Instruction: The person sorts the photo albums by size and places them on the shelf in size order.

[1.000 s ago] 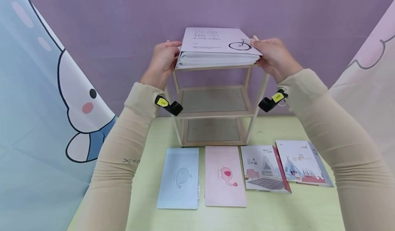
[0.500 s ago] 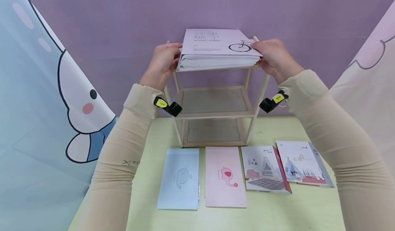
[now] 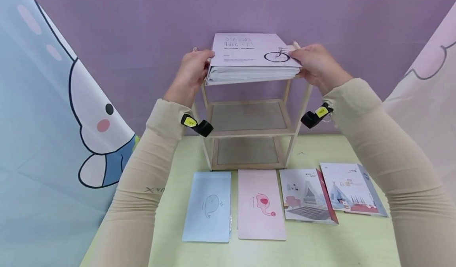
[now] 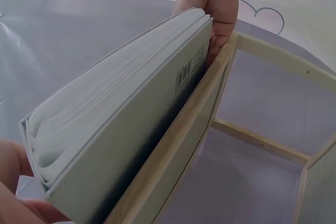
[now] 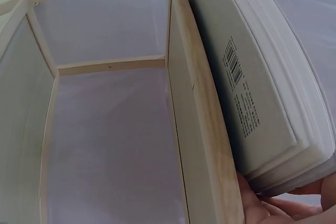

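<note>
A thick white album [image 3: 246, 55] with a bicycle printed on its cover lies flat over the top of a wooden shelf rack [image 3: 249, 132]. My left hand [image 3: 192, 71] grips its left side, thumb on the cover edge. On the opposite side my right hand [image 3: 318, 67] pinches the album near the bicycle, thumb on top and fingers beneath. In the left wrist view a dark gap shows between the album's barcoded back cover [image 4: 157, 114] and the top board's wooden edge [image 4: 173, 140]. The right wrist view shows a similar gap.
On the green table [image 3: 256, 255], in front of the rack, lie a blue whale album [image 3: 207, 207], a pink elephant album [image 3: 261, 205] and two white albums with room drawings [image 3: 307, 195]. A purple curtain [image 3: 142, 21] hangs close behind.
The album's front edge has come slightly lower in the head view, toward me. My left hand has shifted a little right, its thumb now over the cover edge. The table albums stay put.
</note>
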{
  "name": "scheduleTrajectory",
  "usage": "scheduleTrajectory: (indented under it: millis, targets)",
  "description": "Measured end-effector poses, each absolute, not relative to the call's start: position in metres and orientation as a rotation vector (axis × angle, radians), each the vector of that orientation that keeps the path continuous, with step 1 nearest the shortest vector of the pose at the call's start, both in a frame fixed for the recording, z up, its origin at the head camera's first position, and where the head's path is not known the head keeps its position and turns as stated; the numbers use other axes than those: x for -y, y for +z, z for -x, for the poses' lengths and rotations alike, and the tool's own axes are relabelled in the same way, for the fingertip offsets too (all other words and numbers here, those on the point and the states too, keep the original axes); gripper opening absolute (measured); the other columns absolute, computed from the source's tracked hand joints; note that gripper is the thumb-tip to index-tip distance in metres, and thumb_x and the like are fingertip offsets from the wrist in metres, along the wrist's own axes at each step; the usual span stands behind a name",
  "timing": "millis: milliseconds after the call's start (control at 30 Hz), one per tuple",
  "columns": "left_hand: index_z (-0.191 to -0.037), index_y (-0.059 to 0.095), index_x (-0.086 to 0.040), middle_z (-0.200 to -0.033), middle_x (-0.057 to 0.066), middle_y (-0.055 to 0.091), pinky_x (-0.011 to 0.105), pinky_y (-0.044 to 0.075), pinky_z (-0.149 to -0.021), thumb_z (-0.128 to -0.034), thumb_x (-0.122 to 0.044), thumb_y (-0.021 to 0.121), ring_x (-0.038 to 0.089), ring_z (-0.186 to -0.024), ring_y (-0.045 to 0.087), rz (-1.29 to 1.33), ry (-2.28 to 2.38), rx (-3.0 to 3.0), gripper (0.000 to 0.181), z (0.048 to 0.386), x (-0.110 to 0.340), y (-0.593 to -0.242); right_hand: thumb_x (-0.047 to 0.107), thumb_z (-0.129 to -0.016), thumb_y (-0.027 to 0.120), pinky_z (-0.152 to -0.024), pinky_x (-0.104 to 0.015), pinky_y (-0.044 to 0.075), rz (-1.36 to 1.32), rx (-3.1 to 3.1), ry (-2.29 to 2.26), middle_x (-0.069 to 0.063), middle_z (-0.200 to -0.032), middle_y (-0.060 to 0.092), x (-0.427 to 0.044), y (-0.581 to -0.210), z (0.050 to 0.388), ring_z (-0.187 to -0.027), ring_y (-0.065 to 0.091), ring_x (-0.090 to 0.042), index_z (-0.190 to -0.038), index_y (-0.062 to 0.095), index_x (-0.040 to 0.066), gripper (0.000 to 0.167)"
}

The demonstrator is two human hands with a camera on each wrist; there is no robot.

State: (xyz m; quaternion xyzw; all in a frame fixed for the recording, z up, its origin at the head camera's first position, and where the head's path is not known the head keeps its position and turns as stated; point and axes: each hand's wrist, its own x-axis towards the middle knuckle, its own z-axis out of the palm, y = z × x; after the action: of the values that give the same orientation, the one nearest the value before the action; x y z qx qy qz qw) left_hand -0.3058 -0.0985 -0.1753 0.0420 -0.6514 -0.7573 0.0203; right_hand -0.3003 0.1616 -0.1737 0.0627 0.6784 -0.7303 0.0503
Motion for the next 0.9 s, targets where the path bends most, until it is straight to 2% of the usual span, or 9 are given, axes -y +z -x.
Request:
scheduleTrajectory:
  millis: [133,333,433,700,900]
  targets:
    - [-0.106,0.061,0.002,-0.083,0.003,0.057,0.016,0.042,-0.057,-0.0914,-0.006,0.055,0.008,-0.062,0.05,-0.106,-2.3,2.034,0.018,0.3053,0.0958,-0.1767,0.01,-0.096,0.052,-0.052,-0.022,0.052,-0.215,-2.113,-2.155,-0.003,-0.067,0.066,-0.1607,-0.1706,0.3009,-0.057,0.063,-0.011,-0.089,0.059,0.001,0.013]
    - [-0.122,0.059,0.001,-0.107,0.007,0.062,0.017,0.045,-0.069,-0.0946,-0.007,0.048,0.007,-0.079,0.056,-0.046,-2.185,2.191,0.031,0.3035,0.0953,-0.1776,0.006,-0.094,0.052,-0.053,-0.023,0.053,-0.152,-2.136,-2.095,-0.002,-0.069,0.066,-0.1616,-0.1696,0.3017,-0.058,0.063,-0.011,-0.077,0.062,0.003,0.02]
    - [-0.124,0.058,0.0,-0.113,0.01,0.063,0.018,0.045,-0.07,-0.0963,-0.009,0.047,0.008,-0.079,0.058,-0.039,-2.198,2.218,0.032,0.3027,0.0961,-0.1774,0.005,-0.093,0.053,-0.052,-0.022,0.052,-0.129,-2.164,-2.063,-0.001,-0.069,0.065,-0.1625,-0.1694,0.3012,-0.057,0.061,-0.01,-0.073,0.063,0.005,0.023]
    - [-0.125,0.059,-0.001,-0.12,0.009,0.062,0.018,0.046,-0.073,-0.097,-0.01,0.047,0.008,-0.085,0.059,-0.024,-2.205,2.229,0.032,0.3032,0.0955,-0.1771,0.005,-0.092,0.054,-0.051,-0.019,0.05,-0.135,-2.206,-2.046,0.0,-0.066,0.064,-0.1644,-0.1692,0.3013,-0.055,0.06,-0.007,-0.067,0.065,0.007,0.028]
    - [-0.123,0.059,0.0,-0.115,0.01,0.063,0.019,0.046,-0.07,-0.0966,-0.01,0.047,0.009,-0.08,0.059,-0.013,-2.202,2.22,0.031,0.303,0.0949,-0.1784,0.006,-0.091,0.056,-0.051,-0.017,0.05,-0.169,-2.237,-2.035,0.001,-0.067,0.064,-0.1653,-0.1693,0.3011,-0.054,0.058,-0.006,-0.068,0.065,0.008,0.026]
